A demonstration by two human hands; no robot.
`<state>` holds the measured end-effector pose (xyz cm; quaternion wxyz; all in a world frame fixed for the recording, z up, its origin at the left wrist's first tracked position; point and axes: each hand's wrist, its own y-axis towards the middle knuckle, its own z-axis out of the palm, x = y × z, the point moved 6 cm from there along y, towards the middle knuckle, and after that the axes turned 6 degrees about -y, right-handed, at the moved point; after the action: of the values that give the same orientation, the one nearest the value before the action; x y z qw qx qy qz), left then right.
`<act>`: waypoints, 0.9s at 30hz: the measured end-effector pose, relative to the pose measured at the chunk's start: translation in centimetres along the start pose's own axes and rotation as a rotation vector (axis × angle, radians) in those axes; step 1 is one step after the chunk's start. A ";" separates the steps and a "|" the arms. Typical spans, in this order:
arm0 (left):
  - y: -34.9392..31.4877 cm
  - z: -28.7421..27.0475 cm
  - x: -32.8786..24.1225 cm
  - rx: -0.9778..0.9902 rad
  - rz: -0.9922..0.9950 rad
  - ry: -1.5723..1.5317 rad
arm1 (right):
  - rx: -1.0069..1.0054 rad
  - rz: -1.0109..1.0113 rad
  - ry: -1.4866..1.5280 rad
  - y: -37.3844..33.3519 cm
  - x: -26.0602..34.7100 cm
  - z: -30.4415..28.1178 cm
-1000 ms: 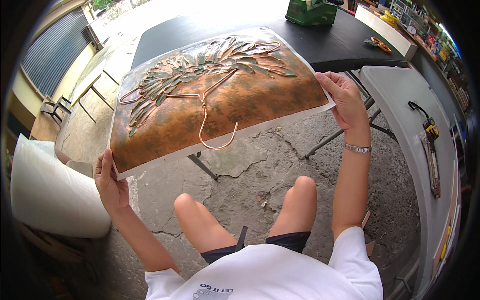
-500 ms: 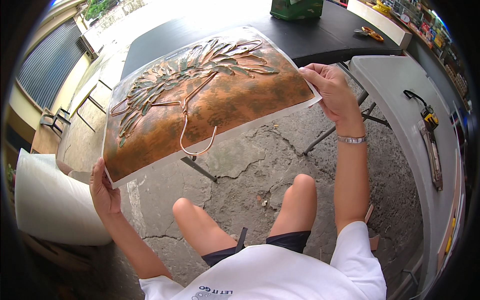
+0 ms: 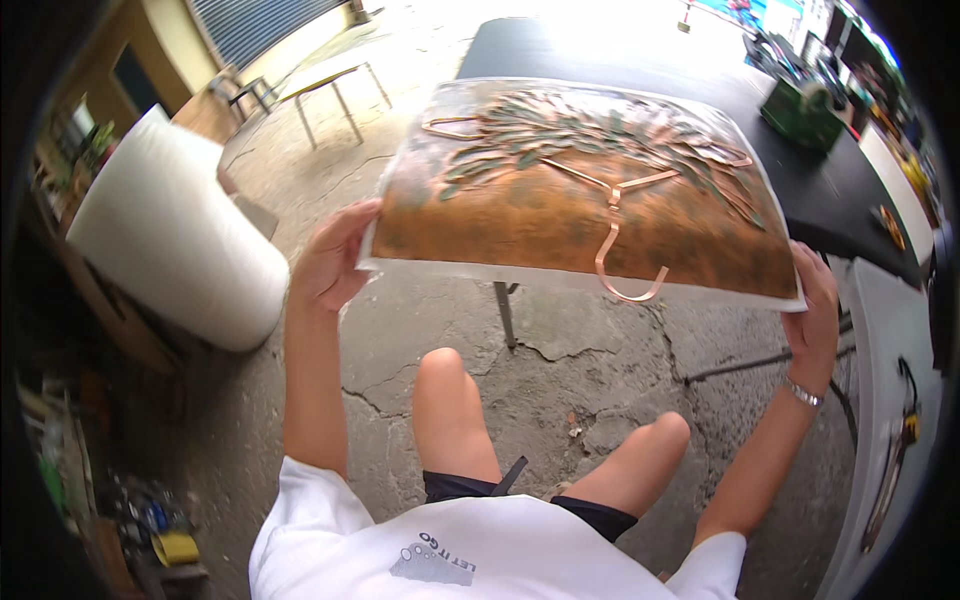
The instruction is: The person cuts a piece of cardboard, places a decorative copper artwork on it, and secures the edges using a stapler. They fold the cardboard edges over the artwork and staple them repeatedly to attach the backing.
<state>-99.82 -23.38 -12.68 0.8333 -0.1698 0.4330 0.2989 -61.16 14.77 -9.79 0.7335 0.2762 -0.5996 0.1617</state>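
A copper-brown relief panel with a thin white border is held up in front of me, above my knees. On it a fan of raised green-and-copper leaf or feather shapes spreads around a copper clothes hanger, whose hook hangs past the panel's near edge. My left hand grips the near left corner, its fingers partly hidden by the sheet. The near right corner is pinched by my right hand, with a metal-banded wrist behind it.
Beyond the panel stands a black-topped table with a green box and orange-handled scissors. A large white roll stands at left. At right, a grey tabletop bears a yellow-and-black tool. The floor is cracked concrete.
The view has swung left and tilted, so the black table lies farther right in it. The panel, still in both hands, now slopes down slightly to the right instead of up.
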 end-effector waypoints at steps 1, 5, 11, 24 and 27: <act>-0.2 0.0 -0.2 -0.026 0.013 -0.008 | 0.036 0.009 0.030 0.3 -0.5 -0.1; -0.2 -0.7 -0.1 -0.057 0.048 -0.057 | 0.160 0.031 0.082 0.8 -1.6 -0.2; 0.4 -0.9 1.2 -0.025 0.042 -0.209 | 0.146 0.012 0.202 0.9 -2.5 -0.7; -0.9 -1.5 4.3 -0.138 0.258 -0.241 | -0.019 -0.078 0.252 -3.0 -7.7 1.2; -2.1 -3.0 8.6 -0.278 0.488 0.153 | 0.145 -0.103 0.064 -7.5 -10.5 8.9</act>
<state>-96.46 -23.57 -21.39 0.6703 -0.1951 0.4777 0.5333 -66.32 4.45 -20.36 0.7378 0.3536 -0.5475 0.1757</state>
